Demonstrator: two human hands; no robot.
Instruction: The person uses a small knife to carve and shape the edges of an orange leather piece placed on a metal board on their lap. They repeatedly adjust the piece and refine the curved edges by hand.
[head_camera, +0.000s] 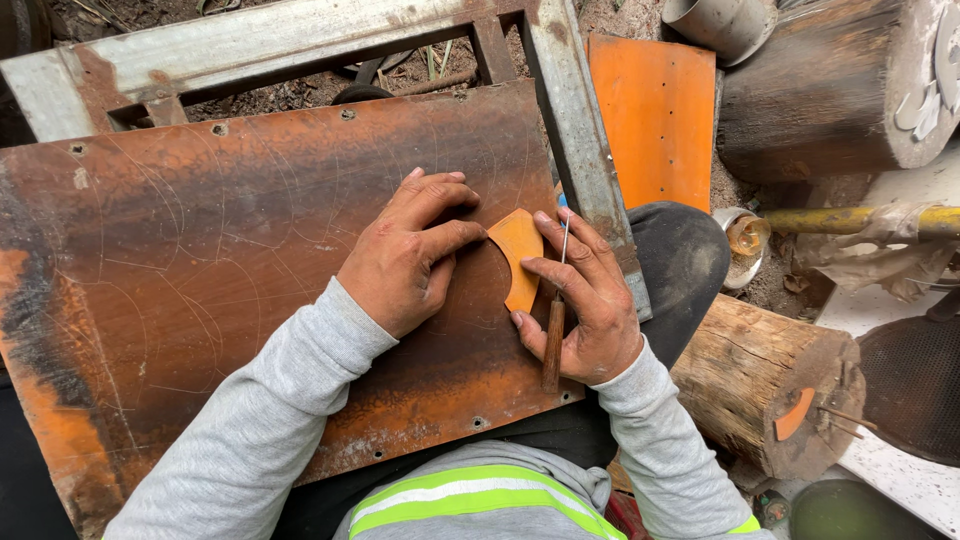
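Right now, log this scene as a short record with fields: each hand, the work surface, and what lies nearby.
left hand: pressed flat on the orange curved template, pinning it down
right hand: gripping a wooden-handled scriber, metal tip at the template's edge
work surface: rusty metal sheet, marked with scratched curves
nearby right: log with a small orange piece stuck on its end; orange panel
behind: grey metal frame

scriber (553, 345) tip hidden behind fingers, rusty sheet (200, 250) cropped left
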